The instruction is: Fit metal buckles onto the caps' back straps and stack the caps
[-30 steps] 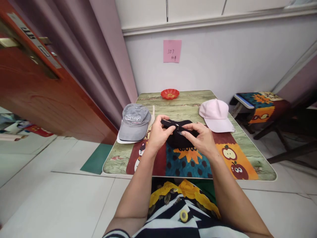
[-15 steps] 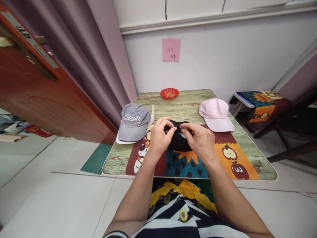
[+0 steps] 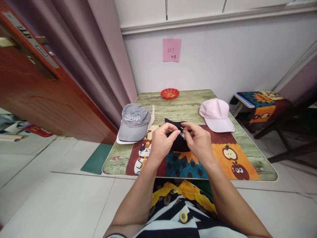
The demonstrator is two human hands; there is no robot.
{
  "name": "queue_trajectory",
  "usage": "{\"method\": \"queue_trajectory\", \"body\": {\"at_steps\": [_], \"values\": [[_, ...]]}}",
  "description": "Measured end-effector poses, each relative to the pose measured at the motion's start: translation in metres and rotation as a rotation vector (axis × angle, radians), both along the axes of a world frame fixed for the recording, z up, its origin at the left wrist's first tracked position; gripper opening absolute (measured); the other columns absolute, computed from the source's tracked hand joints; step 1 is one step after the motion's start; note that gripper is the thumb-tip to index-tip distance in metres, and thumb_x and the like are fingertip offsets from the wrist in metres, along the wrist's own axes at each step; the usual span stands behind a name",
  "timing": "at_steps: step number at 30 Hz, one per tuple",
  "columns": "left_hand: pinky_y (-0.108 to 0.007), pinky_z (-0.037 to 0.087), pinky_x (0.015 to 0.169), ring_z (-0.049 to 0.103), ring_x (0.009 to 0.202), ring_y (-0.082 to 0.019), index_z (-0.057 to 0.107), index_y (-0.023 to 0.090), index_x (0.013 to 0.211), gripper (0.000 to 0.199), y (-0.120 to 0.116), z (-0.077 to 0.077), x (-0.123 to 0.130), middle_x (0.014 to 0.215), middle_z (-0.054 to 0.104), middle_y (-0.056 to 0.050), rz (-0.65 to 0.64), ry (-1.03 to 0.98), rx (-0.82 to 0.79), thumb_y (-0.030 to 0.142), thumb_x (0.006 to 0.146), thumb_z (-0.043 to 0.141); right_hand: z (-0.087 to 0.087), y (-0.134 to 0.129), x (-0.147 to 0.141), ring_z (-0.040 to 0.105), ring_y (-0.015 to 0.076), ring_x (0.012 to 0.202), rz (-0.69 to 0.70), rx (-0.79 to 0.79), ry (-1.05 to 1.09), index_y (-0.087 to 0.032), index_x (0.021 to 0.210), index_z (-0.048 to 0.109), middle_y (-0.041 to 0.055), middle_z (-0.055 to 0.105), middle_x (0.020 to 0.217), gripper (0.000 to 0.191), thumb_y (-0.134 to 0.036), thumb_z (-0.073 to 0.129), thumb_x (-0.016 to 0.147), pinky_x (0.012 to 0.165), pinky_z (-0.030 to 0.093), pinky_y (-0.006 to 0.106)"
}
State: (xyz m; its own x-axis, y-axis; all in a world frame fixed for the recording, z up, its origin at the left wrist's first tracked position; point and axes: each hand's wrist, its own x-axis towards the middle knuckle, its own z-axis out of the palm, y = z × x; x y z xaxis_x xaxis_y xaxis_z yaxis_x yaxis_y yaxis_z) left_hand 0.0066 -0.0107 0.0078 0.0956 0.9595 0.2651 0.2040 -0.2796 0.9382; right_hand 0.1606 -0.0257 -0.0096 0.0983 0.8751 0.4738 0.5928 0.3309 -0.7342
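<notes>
A black cap (image 3: pixel 182 145) with a small white print lies at the near middle of the table, partly hidden beneath my hands. My left hand (image 3: pixel 163 137) is closed in a pinch over its left side, thumb and forefinger together. Opposite it, my right hand (image 3: pixel 199 138) also pinches at the cap. Between the fingertips a small shiny metal bit shows, seemingly on the cap's strap; its exact form is too small to make out. To the left sits a grey cap (image 3: pixel 135 120) with white lettering, on top of a whitish cap. A pink cap (image 3: pixel 215 114) rests at the right.
A red scalloped dish (image 3: pixel 169 93) stands at the table's back edge. Under the caps lies a colourful printed mat (image 3: pixel 229 165) on the wood-patterned table (image 3: pixel 114 162). A stool (image 3: pixel 262 102) is at the right, a wooden door (image 3: pixel 49 99) at the left.
My hands have come closer together over the black cap, with the fingertips almost meeting. More of the cap's upper left corner now shows, and the shiny bit is more visible.
</notes>
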Motion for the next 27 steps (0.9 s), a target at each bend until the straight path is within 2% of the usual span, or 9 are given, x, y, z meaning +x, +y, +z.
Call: {"method": "queue_trajectory", "body": {"at_steps": [3,9,12,15,16,18,21,23,27], "values": [[-0.021,0.046,0.05,0.058,0.056,-0.011,0.067,0.017,0.083,0.022,0.002,-0.001,0.0,0.068,0.064,0.001,-0.067,-0.227,-0.168,0.035,0.077,0.076,0.001,-0.001,0.002,0.069,0.0167,0.066,0.078,-0.062,0.159,-0.022,0.111,0.073,0.0045,0.075,0.093,0.027,-0.026,0.058,0.088,0.066,0.054,0.03],[-0.019,0.05,0.055,0.062,0.06,-0.01,0.069,0.015,0.091,0.023,0.001,0.0,0.0,0.07,0.066,0.0,-0.156,-0.332,-0.194,0.034,0.078,0.075,0.003,-0.002,0.004,0.068,0.0152,0.072,0.23,-0.099,0.355,-0.023,0.103,0.075,0.0079,0.07,0.112,0.024,-0.038,0.069,0.086,0.066,0.056,0.029],[-0.018,0.048,0.05,0.062,0.061,-0.01,0.068,0.015,0.092,0.027,0.0,0.001,0.001,0.074,0.067,-0.002,-0.148,-0.349,-0.19,0.039,0.081,0.074,0.001,-0.001,0.005,0.067,0.0158,0.073,0.231,-0.121,0.405,-0.022,0.099,0.075,0.0069,0.072,0.103,0.024,-0.04,0.073,0.083,0.067,0.056,0.029],[-0.017,0.038,0.039,0.059,0.054,-0.008,0.066,0.016,0.093,0.029,0.002,0.002,0.0,0.084,0.072,-0.005,-0.074,-0.369,-0.166,0.044,0.085,0.069,-0.002,0.0,0.007,0.065,0.0163,0.071,0.245,-0.177,0.468,-0.021,0.095,0.072,0.0036,0.071,0.085,0.023,-0.041,0.074,0.082,0.068,0.055,0.029],[-0.017,0.035,0.037,0.056,0.05,-0.007,0.066,0.016,0.095,0.028,0.002,0.002,-0.001,0.084,0.072,-0.005,-0.048,-0.357,-0.155,0.043,0.086,0.067,-0.002,0.001,0.007,0.065,0.0167,0.071,0.256,-0.193,0.499,-0.021,0.093,0.07,0.0028,0.071,0.082,0.023,-0.041,0.073,0.082,0.068,0.055,0.03],[-0.017,0.032,0.036,0.049,0.041,-0.006,0.067,0.018,0.101,0.024,0.003,0.002,-0.003,0.072,0.069,-0.001,-0.043,-0.273,-0.147,0.037,0.087,0.064,-0.003,0.002,0.008,0.066,0.0173,0.075,0.284,-0.217,0.568,-0.022,0.09,0.067,0.0024,0.07,0.084,0.022,-0.042,0.071,0.083,0.072,0.056,0.031],[-0.017,0.036,0.038,0.047,0.037,-0.007,0.068,0.019,0.11,0.026,0.003,-0.001,-0.005,0.053,0.056,0.005,-0.148,-0.08,-0.191,0.029,0.087,0.062,-0.003,0.003,0.009,0.068,0.017,0.078,0.32,-0.252,0.656,-0.022,0.085,0.062,0.0019,0.069,0.09,0.019,-0.04,0.067,0.084,0.077,0.058,0.032],[-0.018,0.041,0.041,0.052,0.042,-0.009,0.068,0.02,0.111,0.028,0.003,-0.003,-0.004,0.055,0.057,0.005,-0.183,-0.021,-0.202,0.026,0.084,0.064,-0.004,0.005,0.009,0.069,0.0165,0.076,0.342,-0.279,0.718,-0.022,0.083,0.06,0.0007,0.067,0.086,0.017,-0.037,0.065,0.083,0.078,0.058,0.033],[-0.018,0.045,0.044,0.056,0.048,-0.008,0.066,0.02,0.107,0.031,0.004,-0.006,0.001,0.072,0.064,0.003,-0.175,-0.032,-0.186,0.026,0.077,0.072,-0.009,0.009,0.008,0.068,0.0158,0.071,0.389,-0.32,0.861,-0.022,0.083,0.059,0.0004,0.066,0.083,0.021,-0.042,0.064,0.086,0.076,0.06,0.034]]}}
